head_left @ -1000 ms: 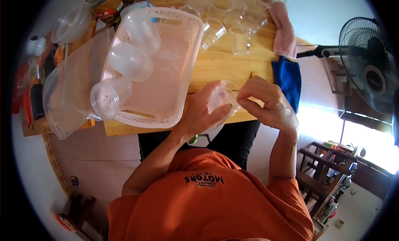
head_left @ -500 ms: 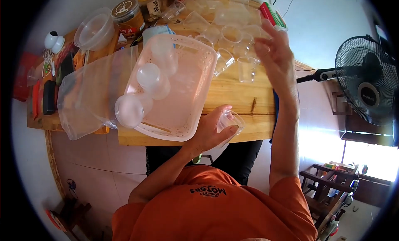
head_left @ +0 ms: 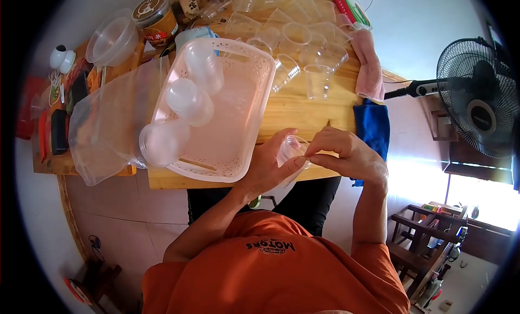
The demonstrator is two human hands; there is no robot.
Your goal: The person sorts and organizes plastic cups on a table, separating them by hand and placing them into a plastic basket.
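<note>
Cup held in left hand, right fingertips at its rim; nested cups in basket

Step in hand. The left hand (head_left: 265, 165), just right of the near end of the pink perforated plastic basket (head_left: 230, 116), is curled partway round a clear thin-walled plastic cup (head_left: 291, 147), thumb on the near side. Whether a second cup is nested inside cannot be told. The right hand (head_left: 352, 154), farther right of the basket, has thumb and forefinger drawn together at the rim; whether they grip it cannot be told. Judged advisable: light pressure from the left hand, since thin walls would likely buckle; fingertip contact confined to the rim; cup kept steady and apart from the basket edge.

Containers, left to right. Left of the basket's far end: a translucent round plastic bowl (head_left: 112, 40), contents not discernible; then a brown-labelled cylindrical jar with a dark lid (head_left: 156, 21). Left of the basket, a clear flat plastic bag (head_left: 116, 122). Along the basket's left side, three clear plastic cup stacks (head_left: 189, 102); the nearest overhangs the rim. Right of the basket's far end, loose clear plastic cups (head_left: 318, 82), some upright, some tipped, on the wooden surface (head_left: 309, 112).
</note>
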